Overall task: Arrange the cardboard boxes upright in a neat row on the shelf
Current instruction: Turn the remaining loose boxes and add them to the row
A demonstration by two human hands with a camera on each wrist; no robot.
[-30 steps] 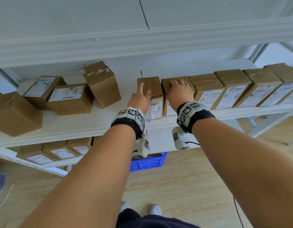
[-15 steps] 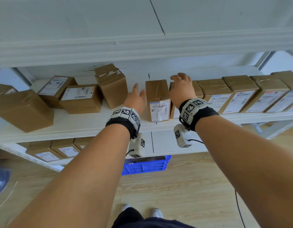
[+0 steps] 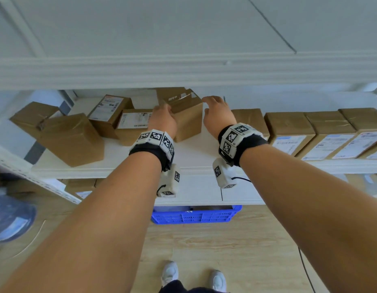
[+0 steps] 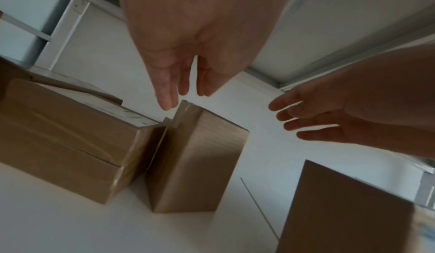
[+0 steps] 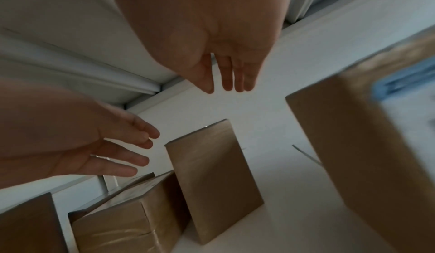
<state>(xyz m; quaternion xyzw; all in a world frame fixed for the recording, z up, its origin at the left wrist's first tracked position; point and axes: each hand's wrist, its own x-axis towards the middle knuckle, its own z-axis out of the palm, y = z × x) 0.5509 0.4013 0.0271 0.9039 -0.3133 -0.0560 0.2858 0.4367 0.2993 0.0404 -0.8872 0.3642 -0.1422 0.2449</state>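
A tall brown box [image 3: 188, 121] with a torn top flap stands upright, turned at an angle, mid-shelf on the white shelf [image 3: 193, 153]. My left hand [image 3: 162, 121] is at its left upper edge and my right hand [image 3: 217, 115] is level with its right side, both with fingers straight and holding nothing. The left wrist view shows my left fingertips [image 4: 168, 104] just above the box [image 4: 197, 160], with a small gap. In the right wrist view my right hand [image 5: 226, 78] hovers above and behind the box [image 5: 212, 173]. A row of upright labelled boxes [image 3: 289, 130] fills the shelf's right part.
Loose boxes lie to the left: a big tilted one [image 3: 71, 140], one behind it [image 3: 31, 117], and two labelled ones [image 3: 110, 113] next to the tall box. The shelf above [image 3: 183, 75] hangs low. A blue crate [image 3: 193, 214] sits on the floor below.
Both hands have left the end box of the right-hand row and moved left to either side of the tall torn-top box. The head view has swung left and up.
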